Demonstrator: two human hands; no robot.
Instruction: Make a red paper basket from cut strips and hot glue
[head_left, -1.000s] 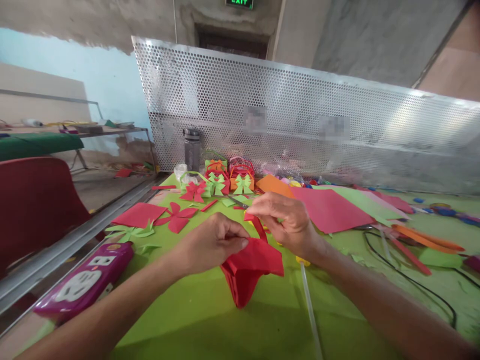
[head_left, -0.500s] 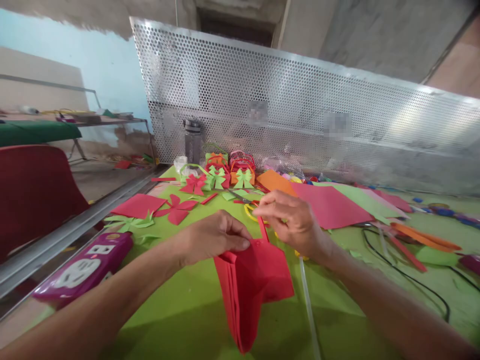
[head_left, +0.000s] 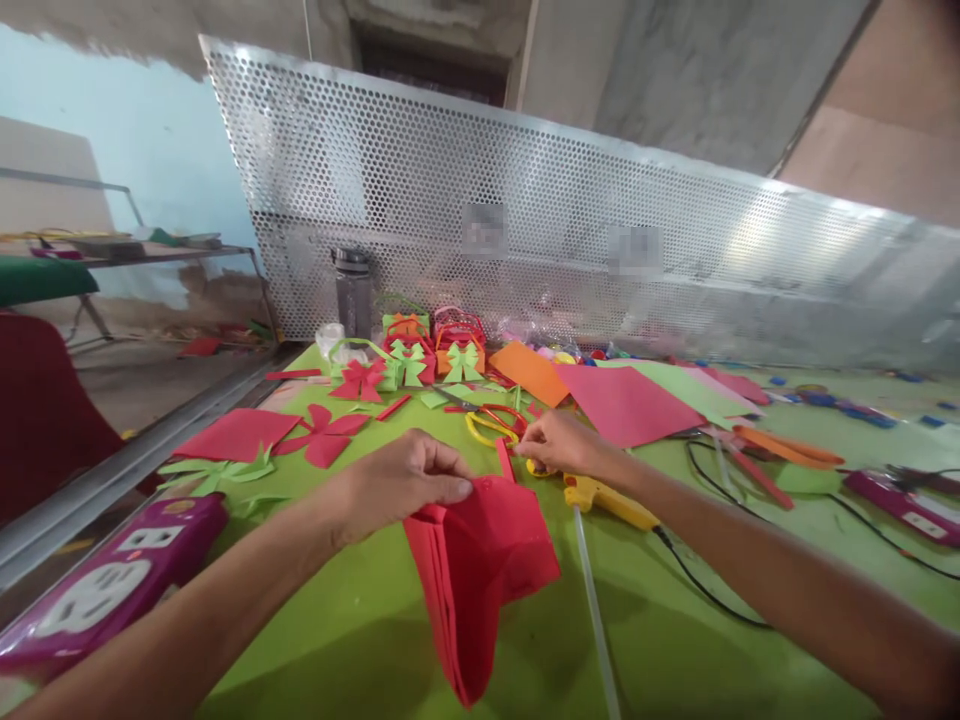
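Observation:
My left hand [head_left: 397, 485] is closed on the top edge of a folded red paper bag [head_left: 472, 570], which hangs open above the green table cover [head_left: 360, 640]. A thin red paper strip [head_left: 505, 458] stands up from the bag's top. My right hand [head_left: 559, 445] is stretched forward just beyond the strip. Its fingers are curled together by the strip's tip and the yellow scissors [head_left: 487, 428]. The hand lies over the front of a yellow glue gun [head_left: 607, 500], and I cannot make out what the fingers pinch.
Small paper baskets with bows [head_left: 420, 355] and a dark bottle [head_left: 354, 290] stand at the back by a perforated metal screen [head_left: 525, 230]. Coloured sheets [head_left: 622, 400], red cut-outs [head_left: 319, 435] and cables [head_left: 712, 600] lie around. A purple power strip [head_left: 97, 590] lies at the left.
My right hand has moved forward and away from the bag's top toward the scissors and glue gun. The bag has dropped open and hangs lower from my left hand. The view has shifted right.

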